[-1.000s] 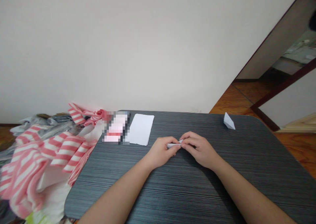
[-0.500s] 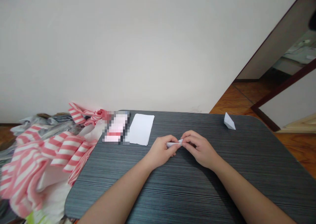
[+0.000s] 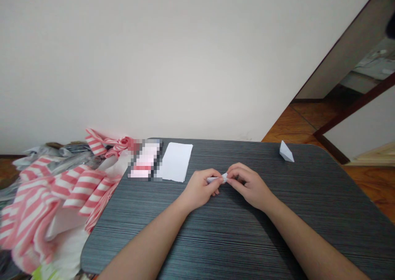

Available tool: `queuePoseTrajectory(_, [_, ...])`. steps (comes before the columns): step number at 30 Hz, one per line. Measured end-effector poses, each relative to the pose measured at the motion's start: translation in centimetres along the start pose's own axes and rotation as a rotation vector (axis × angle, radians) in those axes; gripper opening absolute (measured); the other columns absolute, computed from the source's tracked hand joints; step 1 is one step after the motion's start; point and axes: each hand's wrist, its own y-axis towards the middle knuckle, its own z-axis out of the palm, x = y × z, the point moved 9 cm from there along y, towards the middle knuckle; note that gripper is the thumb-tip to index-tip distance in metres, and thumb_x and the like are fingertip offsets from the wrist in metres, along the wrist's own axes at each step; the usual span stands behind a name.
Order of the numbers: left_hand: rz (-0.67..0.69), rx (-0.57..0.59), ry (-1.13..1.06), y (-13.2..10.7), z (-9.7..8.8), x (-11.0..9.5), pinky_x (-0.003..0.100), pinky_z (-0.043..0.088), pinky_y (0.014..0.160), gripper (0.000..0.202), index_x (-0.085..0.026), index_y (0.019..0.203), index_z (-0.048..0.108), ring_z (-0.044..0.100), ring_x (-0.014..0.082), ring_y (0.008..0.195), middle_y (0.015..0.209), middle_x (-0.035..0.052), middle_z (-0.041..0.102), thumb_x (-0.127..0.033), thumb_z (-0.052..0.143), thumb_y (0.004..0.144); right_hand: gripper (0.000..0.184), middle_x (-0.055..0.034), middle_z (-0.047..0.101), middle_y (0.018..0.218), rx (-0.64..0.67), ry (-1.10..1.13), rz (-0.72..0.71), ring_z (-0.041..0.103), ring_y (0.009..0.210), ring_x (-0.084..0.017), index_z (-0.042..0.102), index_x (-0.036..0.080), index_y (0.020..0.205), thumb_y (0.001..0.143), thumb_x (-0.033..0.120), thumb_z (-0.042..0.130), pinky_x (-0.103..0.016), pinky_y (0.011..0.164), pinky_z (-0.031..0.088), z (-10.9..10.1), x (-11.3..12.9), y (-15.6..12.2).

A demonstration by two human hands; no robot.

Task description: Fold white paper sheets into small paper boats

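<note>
A small folded piece of white paper [image 3: 224, 176] is held just above the dark table, between my two hands. My left hand [image 3: 202, 188] grips its left part, thumb in front and fingers behind. The fingertips of my right hand [image 3: 248, 185] pinch its right end. Much of the paper is hidden by the fingers, so its full shape does not show. Farther off to the right, a folded white paper shape [image 3: 286, 151] with pointed ends stands on the table, apart from both hands.
White sheets of paper [image 3: 177, 161] lie stacked at the table's back left, beside a pixelated phone-like object [image 3: 145, 159]. Red-and-white striped cloth [image 3: 33, 206] is heaped past the left edge of the dark wood-grain table [image 3: 203, 247]. A pale wall [image 3: 185, 66] rises behind.
My fingers have shifted slightly on the folded paper, and a little more of it shows between the hands. Both hands stay in nearly the same place.
</note>
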Motion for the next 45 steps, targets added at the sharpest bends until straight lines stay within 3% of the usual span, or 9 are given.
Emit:
queuePoseTrajectory(11, [-0.007, 0.002, 0.0, 0.0, 0.1, 0.0, 0.021, 0.044, 0.053, 0.028, -0.015, 0.09, 0.063, 0.056, 0.0108, 0.052, 0.058, 0.0002, 0.059, -0.04, 0.051, 0.084, 0.014, -0.0061, 0.059, 0.092, 0.014, -0.026, -0.022, 0.056, 0.081, -0.016, 0.062, 0.02, 0.082, 0.089, 0.019, 0.05, -0.029, 0.07, 0.044, -0.1, 0.7, 0.1])
queuePoseTrajectory(16, [-0.017, -0.022, -0.038, 0.0, -0.2, 0.2, 0.02, 0.043, 0.051, 0.028, -0.015, 0.087, 0.062, 0.056, 0.0106, 0.051, 0.057, 0.0, 0.058, -0.041, 0.051, 0.084, 0.007, -0.0042, 0.058, 0.084, -0.021, 0.032, 0.086, 0.054, 0.067, -0.014, 0.057, 0.019, 0.09, 0.086, 0.023, 0.053, -0.025, 0.057, 0.043, 0.1, -1.0, -0.3])
queuePoseTrajectory(20, [-0.027, -0.026, -0.065, 0.0, -0.3, 0.1, 0.02, 0.042, 0.05, 0.027, -0.015, 0.085, 0.061, 0.055, 0.0107, 0.051, 0.055, -0.0001, 0.058, -0.04, 0.052, 0.083, 0.011, 0.001, 0.056, 0.066, 0.05, 0.046, 0.199, 0.05, 0.055, -0.012, 0.058, 0.018, 0.089, 0.087, 0.028, 0.053, -0.023, 0.052, 0.04, 1.0, -2.5, -0.6])
queuePoseTrajectory(29, [-0.015, 0.003, -0.087, 0.1, 0.0, 0.1, 0.021, 0.044, 0.052, 0.024, -0.015, 0.087, 0.06, 0.056, 0.0106, 0.052, 0.057, 0.0001, 0.059, -0.037, 0.052, 0.084, 0.015, 0.0011, 0.056, 0.063, 0.104, 0.045, 0.189, 0.051, 0.056, -0.012, 0.062, 0.018, 0.082, 0.087, 0.027, 0.052, -0.022, 0.053, 0.04, 1.3, -2.2, -0.6])
queuePoseTrajectory(36, [-0.067, -0.02, -0.157, 0.2, 0.0, 0.8, 0.023, 0.047, 0.055, 0.032, -0.016, 0.104, 0.059, 0.059, 0.0116, 0.056, 0.066, 0.0015, 0.062, -0.036, 0.058, 0.08, 0.015, 0.0015, 0.055, 0.062, 0.095, 0.06, 0.167, 0.049, 0.056, -0.012, 0.06, 0.018, 0.077, 0.086, 0.027, 0.053, -0.022, 0.052, 0.038, 1.1, -1.6, -0.5])
queuePoseTrajectory(41, [-0.05, 0.021, -0.088, 0.2, 0.2, 0.7, 0.022, 0.046, 0.056, 0.028, -0.013, 0.085, 0.066, 0.058, 0.0119, 0.057, 0.063, 0.0036, 0.063, -0.039, 0.055, 0.082, 0.016, 0.0009, 0.055, 0.064, 0.1, 0.067, 0.158, 0.049, 0.058, -0.012, 0.059, 0.018, 0.076, 0.087, 0.027, 0.052, -0.022, 0.054, 0.038, 1.0, -1.3, -0.6])
queuePoseTrajectory(45, [-0.035, 0.034, -0.098, 0.1, 0.2, 0.4, 0.022, 0.046, 0.056, 0.026, -0.013, 0.083, 0.065, 0.058, 0.0116, 0.057, 0.063, 0.004, 0.063, -0.037, 0.055, 0.082, 0.015, 0.0006, 0.056, 0.066, 0.127, 0.112, 0.162, 0.05, 0.058, -0.012, 0.059, 0.017, 0.079, 0.087, 0.027, 0.052, -0.023, 0.055, 0.039, 1.2, -1.4, -0.7])
